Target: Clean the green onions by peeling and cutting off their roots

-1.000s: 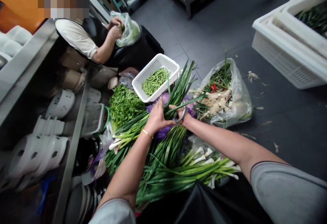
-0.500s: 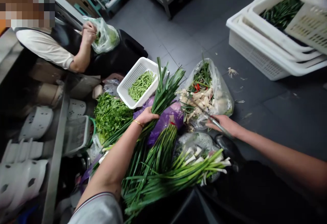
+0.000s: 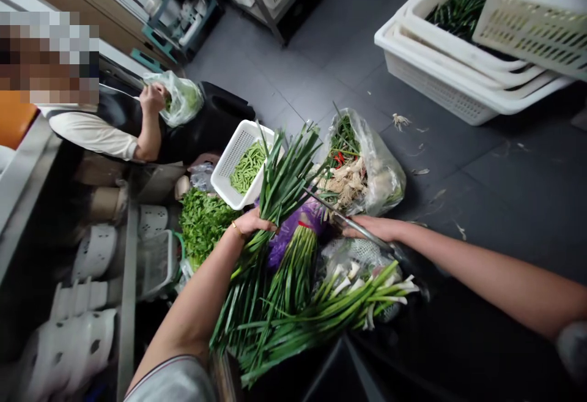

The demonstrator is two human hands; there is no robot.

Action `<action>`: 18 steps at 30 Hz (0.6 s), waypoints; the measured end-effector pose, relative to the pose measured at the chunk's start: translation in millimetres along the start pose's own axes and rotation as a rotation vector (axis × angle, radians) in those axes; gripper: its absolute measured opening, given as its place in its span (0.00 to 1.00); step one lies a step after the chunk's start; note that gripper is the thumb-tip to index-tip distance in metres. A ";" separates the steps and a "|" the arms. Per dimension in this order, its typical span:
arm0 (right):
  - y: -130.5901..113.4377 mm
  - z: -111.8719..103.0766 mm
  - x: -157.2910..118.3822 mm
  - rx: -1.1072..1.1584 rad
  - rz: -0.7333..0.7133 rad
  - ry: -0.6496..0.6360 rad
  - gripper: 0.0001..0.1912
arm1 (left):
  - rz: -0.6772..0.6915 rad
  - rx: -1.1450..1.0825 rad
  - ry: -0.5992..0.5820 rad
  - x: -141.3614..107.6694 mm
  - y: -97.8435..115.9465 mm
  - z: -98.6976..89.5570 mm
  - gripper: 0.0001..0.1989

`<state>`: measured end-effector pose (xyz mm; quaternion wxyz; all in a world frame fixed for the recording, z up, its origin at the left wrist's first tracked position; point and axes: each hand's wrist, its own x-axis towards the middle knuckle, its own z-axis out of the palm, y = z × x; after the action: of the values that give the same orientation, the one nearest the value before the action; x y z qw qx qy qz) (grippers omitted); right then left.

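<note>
My left hand (image 3: 257,221) is closed round a bunch of green garlic (image 3: 288,175), its long flat leaves fanning up and away from me. In my right hand (image 3: 371,229) is a slim metal knife (image 3: 332,209); its tip points left, close to the leaves, but I cannot tell if it touches them. Below lie a second bunch (image 3: 298,258) tied with red and a loose pile of green garlic (image 3: 339,310) with white ends to the right. Beyond the knife stands a clear plastic bag (image 3: 385,172) holding roots, green scraps and red bits.
A white basket (image 3: 227,160) of cut green beans and leafy greens (image 3: 206,221) lie left of a purple bag (image 3: 277,249). Another person (image 3: 151,114) sits at the far left with a plastic bag. Stacked white crates (image 3: 435,93) stand at the right, and scraps (image 3: 400,121) lie on the floor.
My right hand has moved left with the knife, bringing its tip nearer the leaves. My left hand still grips the bunch, slightly lower in view. The camera view has turned a little.
</note>
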<state>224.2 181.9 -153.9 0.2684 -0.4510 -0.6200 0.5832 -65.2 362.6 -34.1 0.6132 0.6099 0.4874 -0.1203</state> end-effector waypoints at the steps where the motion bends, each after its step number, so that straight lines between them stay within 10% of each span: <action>1: -2.9 -1.9 2.7 -0.008 -0.025 0.001 0.24 | -0.016 -0.003 -0.012 3.4 -2.7 3.0 0.13; 13: 0.9 -13.2 -12.8 -0.112 0.141 0.044 0.28 | -0.047 0.042 -0.188 45.5 -22.0 24.5 0.14; 18: -6.0 -18.2 -23.8 -0.199 0.178 0.005 0.25 | -0.006 0.015 -0.046 41.4 -11.7 15.4 0.13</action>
<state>249.1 170.4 -140.4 0.1708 -0.5301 -0.6316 0.5394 -46.4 365.2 -75.6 0.6193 0.6102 0.4739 -0.1398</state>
